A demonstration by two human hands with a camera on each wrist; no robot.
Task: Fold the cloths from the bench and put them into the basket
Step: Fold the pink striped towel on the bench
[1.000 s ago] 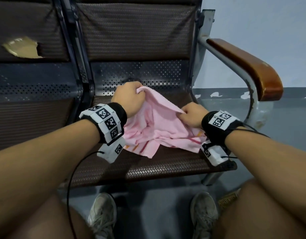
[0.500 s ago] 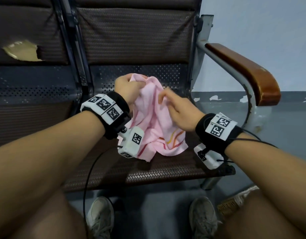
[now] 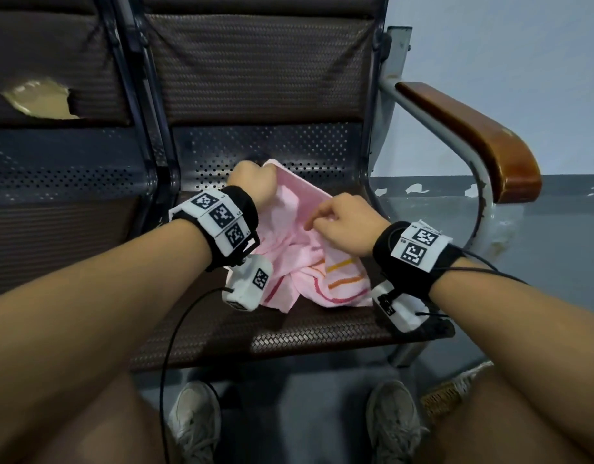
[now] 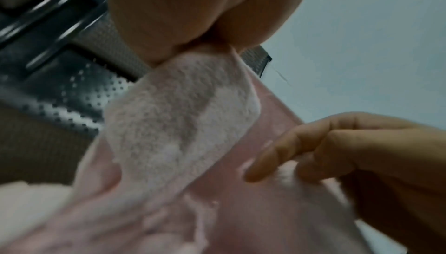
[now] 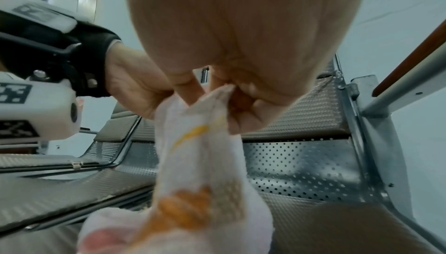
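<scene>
A pink cloth (image 3: 302, 249) with orange and red stripes lies bunched on the bench seat (image 3: 289, 333). My left hand (image 3: 255, 182) grips its far top corner, and the left wrist view shows the cloth (image 4: 178, 124) hanging from the curled fingers. My right hand (image 3: 342, 222) pinches the cloth's upper edge a little to the right and nearer. In the right wrist view the cloth (image 5: 205, 153) hangs from that pinch (image 5: 229, 88). The edge runs taut between both hands. No basket is in view.
The bench's woven backrest (image 3: 255, 68) rises behind the cloth. A wooden armrest (image 3: 473, 135) on a metal frame stands at the right. A neighbouring seat with a torn backrest (image 3: 37, 98) is at the left. My knees and shoes (image 3: 195, 420) sit below the seat's front edge.
Both hands have lowered the cloth toward the seat. The right hand slid rightward along the upper edge, away from the left hand, drawing that edge out.
</scene>
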